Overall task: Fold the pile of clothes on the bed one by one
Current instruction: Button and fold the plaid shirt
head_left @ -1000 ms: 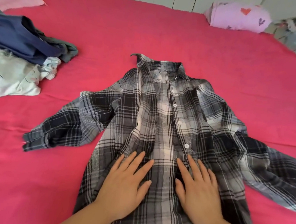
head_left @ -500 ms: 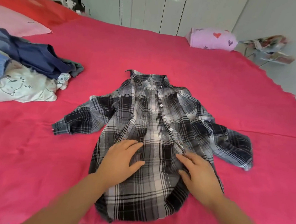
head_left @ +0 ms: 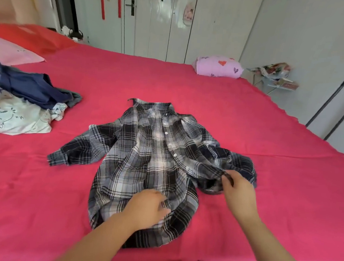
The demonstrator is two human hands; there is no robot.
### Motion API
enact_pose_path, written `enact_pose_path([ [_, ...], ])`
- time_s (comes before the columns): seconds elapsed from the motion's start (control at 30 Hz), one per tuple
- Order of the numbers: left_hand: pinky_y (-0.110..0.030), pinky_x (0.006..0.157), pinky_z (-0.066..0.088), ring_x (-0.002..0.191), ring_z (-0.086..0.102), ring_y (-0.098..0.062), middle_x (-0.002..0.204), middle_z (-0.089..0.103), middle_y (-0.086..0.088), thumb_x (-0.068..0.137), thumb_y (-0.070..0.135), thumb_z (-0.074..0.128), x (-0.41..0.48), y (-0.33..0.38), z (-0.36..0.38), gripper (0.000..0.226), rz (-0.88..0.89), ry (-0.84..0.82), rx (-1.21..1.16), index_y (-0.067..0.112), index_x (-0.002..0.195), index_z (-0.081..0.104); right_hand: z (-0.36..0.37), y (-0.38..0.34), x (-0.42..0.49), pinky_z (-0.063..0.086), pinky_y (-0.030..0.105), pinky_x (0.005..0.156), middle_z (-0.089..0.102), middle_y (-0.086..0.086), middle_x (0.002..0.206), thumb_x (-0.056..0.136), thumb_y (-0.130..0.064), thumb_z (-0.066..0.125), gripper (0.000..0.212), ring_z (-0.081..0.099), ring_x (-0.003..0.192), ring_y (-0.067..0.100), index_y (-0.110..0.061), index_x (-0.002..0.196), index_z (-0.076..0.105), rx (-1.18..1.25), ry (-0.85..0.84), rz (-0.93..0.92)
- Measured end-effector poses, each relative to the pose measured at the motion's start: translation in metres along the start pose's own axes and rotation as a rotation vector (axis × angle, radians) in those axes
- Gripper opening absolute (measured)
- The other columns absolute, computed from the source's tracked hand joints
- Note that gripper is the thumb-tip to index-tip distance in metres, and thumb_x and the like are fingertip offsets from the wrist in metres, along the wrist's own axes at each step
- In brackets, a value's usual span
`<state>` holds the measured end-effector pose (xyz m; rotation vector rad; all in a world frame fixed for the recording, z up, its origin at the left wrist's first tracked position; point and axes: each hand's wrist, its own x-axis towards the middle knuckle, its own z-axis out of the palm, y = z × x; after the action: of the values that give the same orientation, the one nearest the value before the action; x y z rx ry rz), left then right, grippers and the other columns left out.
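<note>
Pinching the plaid shirt [head_left: 155,149] at its right-side edge with my right hand [head_left: 238,192], flat left hand [head_left: 147,208] resting near the hem, I had its collar-to-hem axis lying left of the pinch on the bed [head_left: 248,135].

Bright, even daylight is filling the room, no hard shadows showing. Glare is streaking down the glossy white wardrobe doors [head_left: 154,27]. The hot-pink bedspread [head_left: 209,104] is coming out heavily saturated. A soft dark shadow is sitting under the lifted fold of the black-and-white plaid shirt [head_left: 145,149], just below the right hand [head_left: 238,194]. The left hand [head_left: 147,208] is smearing with motion blur, fingers not resolving. Wide-angle distortion is bending the bed's right edge and tilting the wall lines. Top-left corner is washing out into a peach blur. Bottom edge is going soft too.
</note>
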<state>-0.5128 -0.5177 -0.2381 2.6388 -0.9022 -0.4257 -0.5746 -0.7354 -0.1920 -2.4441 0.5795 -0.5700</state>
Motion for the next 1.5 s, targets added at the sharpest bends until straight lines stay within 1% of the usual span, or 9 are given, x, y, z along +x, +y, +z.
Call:
enact_pose_path([
  [0.17, -0.036, 0.097, 0.044, 0.106, 0.061, -0.017, 0.114, 0.066, 0.000, 0.078, 0.071, 0.035, 0.018, 0.046, -0.050, 0.069, -0.232, 0.008, -1.278, 0.018, 0.116, 0.059, 0.009, -0.076, -0.006, 0.035, 0.013, 0.065, 0.065, -0.006, 0.081, 0.087, -0.016, 0.060, 0.016, 0.056, 0.076, 0.006, -0.015, 0.100, 0.069, 0.217, -0.058, -0.290],
  [0.3, -0.028, 0.058, 0.055, 0.062, 0.067, -0.018, 0.074, 0.070, -0.008, 0.088, 0.024, 0.057, 0.022, 0.034, -0.074, 0.023, -0.324, 0.173, -1.755, 0.004, 0.096, 0.064, 0.036, -0.080, -0.025, 0.039, 0.008, 0.084, 0.061, -0.018, 0.095, 0.077, -0.031, 0.067, 0.046, 0.055, 0.093, -0.003, -0.028, 0.122, 0.057, 0.272, -0.357, -0.382],
  [0.6, -0.029, 0.056, 0.052, 0.060, 0.069, -0.017, 0.069, 0.072, -0.009, 0.090, 0.003, 0.053, 0.024, 0.023, -0.101, 0.010, -0.359, 0.302, -1.850, 0.001, 0.087, 0.062, 0.098, -0.036, 0.012, 0.037, 0.036, 0.102, 0.042, 0.006, 0.133, 0.078, -0.052, 0.064, 0.083, 0.038, 0.127, 0.025, -0.011, 0.140, 0.028, -0.019, -0.223, 0.077],
  [0.73, -0.029, 0.055, 0.054, 0.064, 0.070, -0.018, 0.075, 0.073, -0.009, 0.089, 0.004, 0.055, 0.024, 0.030, -0.110, 0.008, -0.263, 0.270, -1.844, 0.004, 0.085, 0.063, 0.110, -0.049, 0.041, 0.042, 0.039, 0.091, 0.051, 0.011, 0.122, 0.084, -0.045, 0.059, 0.056, 0.047, 0.117, 0.031, -0.009, 0.124, 0.044, -0.023, -0.131, 0.192],
  [0.8, -0.030, 0.056, 0.054, 0.068, 0.070, -0.021, 0.077, 0.073, -0.009, 0.089, 0.004, 0.056, 0.022, 0.026, -0.116, 0.007, -0.232, 0.273, -1.811, 0.004, 0.089, 0.063, 0.101, -0.047, 0.054, 0.044, 0.036, 0.082, 0.061, 0.015, 0.113, 0.088, -0.020, 0.054, 0.029, 0.056, 0.108, 0.032, -0.008, 0.115, 0.054, 0.049, -0.077, 0.208],
  [0.93, -0.031, 0.059, 0.057, 0.079, 0.069, -0.021, 0.090, 0.072, -0.008, 0.090, 0.005, 0.055, 0.024, 0.002, -0.120, 0.027, -0.270, 0.314, -1.725, 0.001, 0.117, 0.055, 0.058, -0.024, 0.076, 0.044, 0.034, 0.080, 0.068, 0.017, 0.104, 0.075, 0.010, 0.046, 0.043, 0.062, 0.099, 0.033, -0.007, 0.111, 0.062, 0.089, 0.064, 0.162],
  [1.17, -0.031, 0.058, 0.056, 0.084, 0.069, -0.025, 0.101, 0.070, -0.014, 0.091, 0.002, 0.052, 0.030, 0.007, -0.092, 0.028, -0.341, 0.162, -1.689, 0.001, 0.119, 0.052, -0.057, -0.005, 0.062, 0.039, 0.032, 0.073, 0.071, 0.013, 0.095, 0.063, -0.004, 0.040, 0.049, 0.063, 0.091, 0.028, -0.010, 0.101, 0.069, -0.039, 0.216, 0.005],
  [1.27, -0.029, 0.055, 0.055, 0.081, 0.066, -0.026, 0.102, 0.065, -0.018, 0.090, -0.002, 0.051, 0.029, 0.026, -0.063, 0.021, -0.404, 0.011, -1.670, 0.001, 0.111, 0.052, -0.065, 0.024, 0.042, 0.035, 0.028, 0.068, 0.072, 0.013, 0.094, 0.053, -0.011, 0.036, 0.059, 0.064, 0.091, 0.031, -0.013, 0.101, 0.070, -0.129, 0.099, 0.070],
  [1.5, -0.033, 0.061, 0.055, 0.088, 0.062, -0.025, 0.105, 0.059, -0.014, 0.088, -0.006, 0.052, 0.026, 0.031, 0.006, 0.025, -0.623, -0.071, -1.453, 0.005, 0.110, 0.050, -0.027, 0.106, 0.015, 0.045, 0.029, 0.086, 0.065, 0.002, 0.119, 0.087, -0.018, 0.051, 0.038, 0.060, 0.110, 0.022, -0.026, 0.124, 0.058, -0.567, -0.470, 0.319],
])
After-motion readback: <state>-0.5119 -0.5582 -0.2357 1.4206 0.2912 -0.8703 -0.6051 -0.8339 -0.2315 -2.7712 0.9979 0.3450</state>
